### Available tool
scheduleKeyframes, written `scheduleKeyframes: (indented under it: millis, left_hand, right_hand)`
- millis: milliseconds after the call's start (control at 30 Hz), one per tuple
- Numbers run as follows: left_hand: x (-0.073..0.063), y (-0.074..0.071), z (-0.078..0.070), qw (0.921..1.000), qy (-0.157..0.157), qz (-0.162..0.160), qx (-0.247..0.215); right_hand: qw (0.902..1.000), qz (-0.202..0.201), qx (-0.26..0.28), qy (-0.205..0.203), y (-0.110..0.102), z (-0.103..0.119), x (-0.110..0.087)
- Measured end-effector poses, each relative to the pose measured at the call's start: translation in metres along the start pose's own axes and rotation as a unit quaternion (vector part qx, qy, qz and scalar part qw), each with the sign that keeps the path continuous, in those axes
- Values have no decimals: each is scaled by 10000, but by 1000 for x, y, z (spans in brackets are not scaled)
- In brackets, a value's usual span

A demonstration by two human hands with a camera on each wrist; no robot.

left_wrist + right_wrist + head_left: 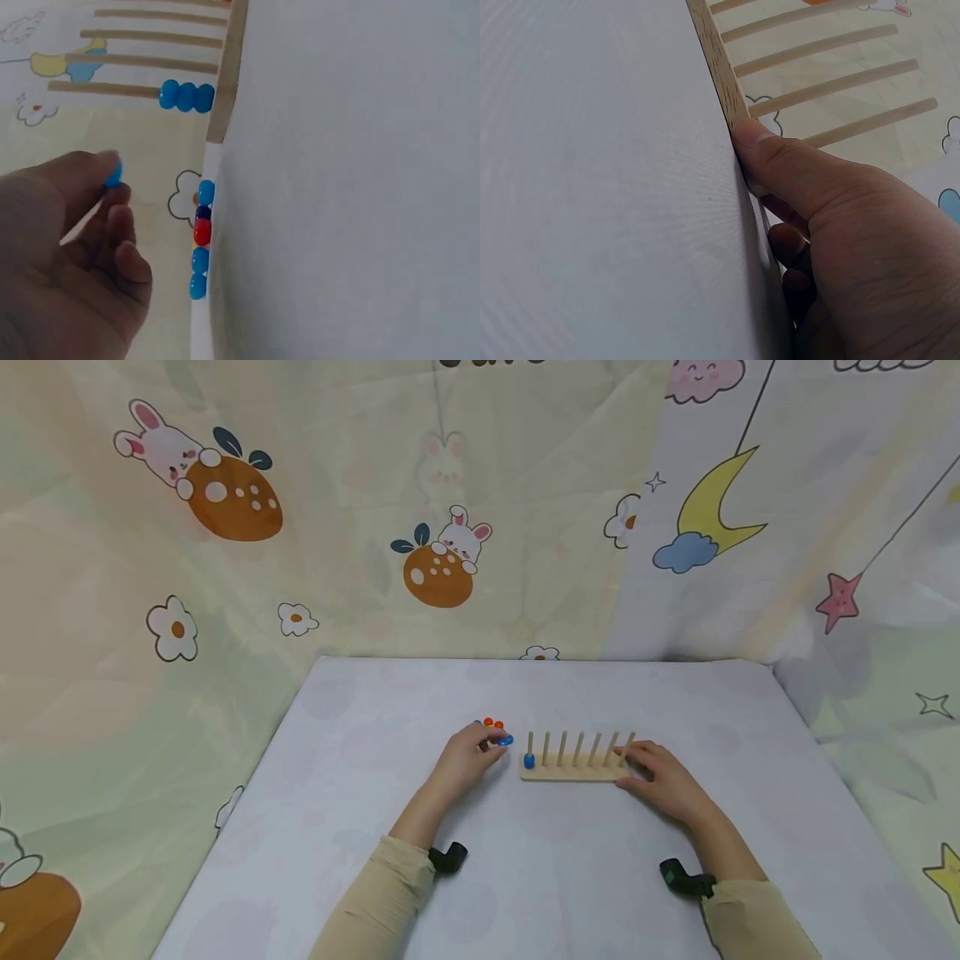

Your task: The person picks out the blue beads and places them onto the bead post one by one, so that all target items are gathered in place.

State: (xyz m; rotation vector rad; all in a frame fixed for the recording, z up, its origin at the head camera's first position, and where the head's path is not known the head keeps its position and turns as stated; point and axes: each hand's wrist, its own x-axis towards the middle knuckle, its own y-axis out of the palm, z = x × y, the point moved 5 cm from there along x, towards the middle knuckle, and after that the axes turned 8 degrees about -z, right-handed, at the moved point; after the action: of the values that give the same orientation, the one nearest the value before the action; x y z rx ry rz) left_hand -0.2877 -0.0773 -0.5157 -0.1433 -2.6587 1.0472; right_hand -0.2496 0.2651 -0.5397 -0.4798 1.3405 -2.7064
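Note:
A wooden peg board (pixel 573 774) with a row of upright pegs stands on the table. Blue beads (pixel 187 97) are stacked at the foot of its leftmost peg. To the left of the board, my left hand (pixel 463 758) pinches a blue bead (pixel 114 173) between thumb and index finger, off the table in the left wrist view. Loose beads (pixel 201 232) in blue, red and dark blue lie on the table near that hand, which partly hides them in the head view. My right hand (pixel 663 778) grips the board's right end, its thumb (pixel 754 137) against the near edge.
A white cloth with faint spots covers the table (pixel 555 877). Behind it hangs a printed backdrop (pixel 345 527) with rabbits, flowers and a moon. Each wrist carries a black camera mount, such as the left one (pixel 448 857).

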Motion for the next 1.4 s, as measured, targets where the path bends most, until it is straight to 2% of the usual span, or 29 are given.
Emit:
scheduleKeyframes:
  millis: [367,500,667,900,1200,1400]
  left_hand:
    - [13,-27,-39,9985,500,-42,-205]
    - [15,-31,-52,9970,734,1,-260]
    - [17,-28,-65,9949,940,105,-345]
    - [17,-18,-69,9934,1015,305,-441]
    - [14,-14,-69,9937,998,363,-366]
    - [13,-8,-63,9947,759,542,-425]
  right_hand:
    - [9998,140,-19,123,2,-3,1]
    - [9998,131,-26,117,3,-5,2]
    - [9999,124,12,115,2,-5,2]
    - [10000,-32,23,-27,1,-3,1]
    - [9999,-88,47,-59,1,0,1]
    - [9998,-144,6,-103,1,0,0]
